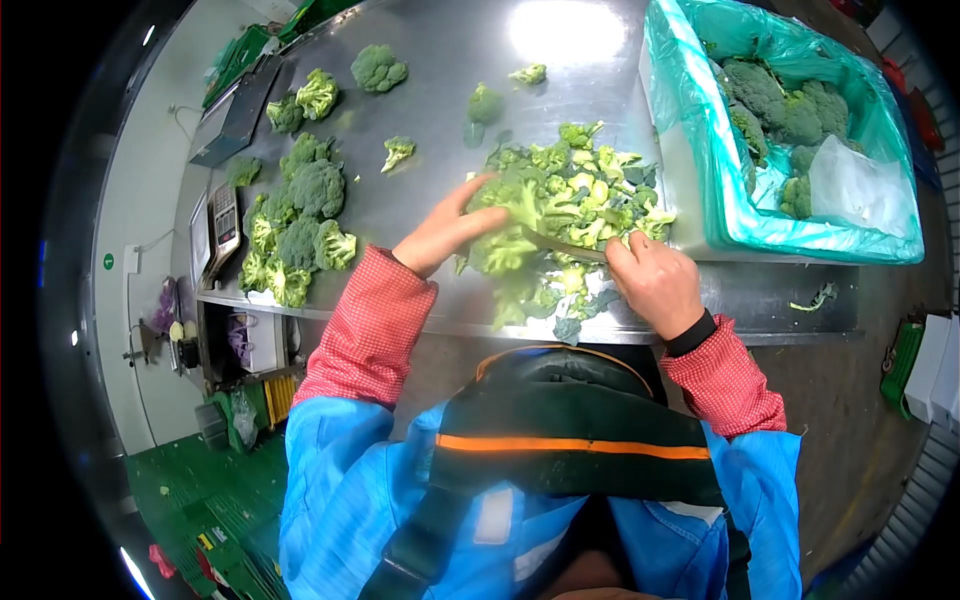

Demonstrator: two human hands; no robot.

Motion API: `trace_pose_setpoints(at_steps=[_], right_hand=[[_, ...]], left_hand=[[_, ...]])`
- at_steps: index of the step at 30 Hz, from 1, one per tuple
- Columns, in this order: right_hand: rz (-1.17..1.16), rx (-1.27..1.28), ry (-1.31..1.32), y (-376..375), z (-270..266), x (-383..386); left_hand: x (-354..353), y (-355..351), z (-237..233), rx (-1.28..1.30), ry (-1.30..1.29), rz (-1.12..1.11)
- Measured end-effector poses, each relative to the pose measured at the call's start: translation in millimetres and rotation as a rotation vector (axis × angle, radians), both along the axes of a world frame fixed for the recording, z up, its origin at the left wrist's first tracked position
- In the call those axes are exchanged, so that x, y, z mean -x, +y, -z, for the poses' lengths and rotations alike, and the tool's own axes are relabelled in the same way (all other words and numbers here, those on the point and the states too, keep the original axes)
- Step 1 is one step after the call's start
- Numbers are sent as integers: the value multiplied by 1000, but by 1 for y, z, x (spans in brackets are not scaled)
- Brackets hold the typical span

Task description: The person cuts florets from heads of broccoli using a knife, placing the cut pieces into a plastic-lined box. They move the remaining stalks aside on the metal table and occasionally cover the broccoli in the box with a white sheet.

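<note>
My left hand (pixel 450 228) is wrapped round a broccoli head (pixel 502 243), blurred by motion, over the steel table (pixel 415 110). In my right hand (pixel 655 282) is a knife (pixel 565 248), its blade pointing left against the broccoli. Beneath and behind the blade lies a heap of cut florets (pixel 590 185), some reaching the table's front edge. The fingers of my right hand are closed on the handle, which is mostly hidden.
Several broccoli heads (pixel 318 188) are piled at the left, beside a scale (pixel 224 212). A box lined with green plastic (pixel 690 130) stands at the right, holding more broccoli (pixel 755 92). Loose pieces (pixel 398 152) lie farther back on the table.
</note>
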State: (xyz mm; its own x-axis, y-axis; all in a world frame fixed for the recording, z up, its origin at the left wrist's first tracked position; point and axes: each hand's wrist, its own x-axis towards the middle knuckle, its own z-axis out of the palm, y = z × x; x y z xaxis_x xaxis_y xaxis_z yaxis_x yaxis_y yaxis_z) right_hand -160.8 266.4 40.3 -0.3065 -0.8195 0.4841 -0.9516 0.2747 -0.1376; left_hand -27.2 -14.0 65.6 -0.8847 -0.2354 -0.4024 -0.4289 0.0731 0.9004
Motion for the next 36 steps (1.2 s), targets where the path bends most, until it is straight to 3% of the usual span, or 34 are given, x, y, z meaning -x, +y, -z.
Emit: trace_pose_setpoints(at_steps=[6, 9, 10, 13, 18, 21, 24, 25, 28, 36], right_hand=[[47, -42, 76, -9, 15, 8], [172, -109, -322, -18, 38, -13], [150, -17, -532, -20, 49, -20], [172, -81, -940, -27, 65, -41], [129, -38, -186, -16, 59, -21], [97, -35, -7, -17, 59, 3], [389, -215, -184, 3, 73, 21], [331, -113, -199, 1, 64, 12], [150, 128, -394, -24, 42, -18], [-125, -74, -466, -17, 16, -15]], left_hand=[[8, 19, -38, 109, -277, 64], [6, 21, -14, 91, -236, -108], [7, 19, -9, 57, -241, -114], [2, 15, 3, 61, -252, -135], [-6, 22, 0, 51, -299, -140], [-9, 20, -2, -67, -307, -148], [-33, -6, 9, -180, -281, -136], [-39, -12, 3, -215, -239, -84], [-49, -17, 6, -284, -199, -332], [-32, -6, -11, 160, 161, -193]])
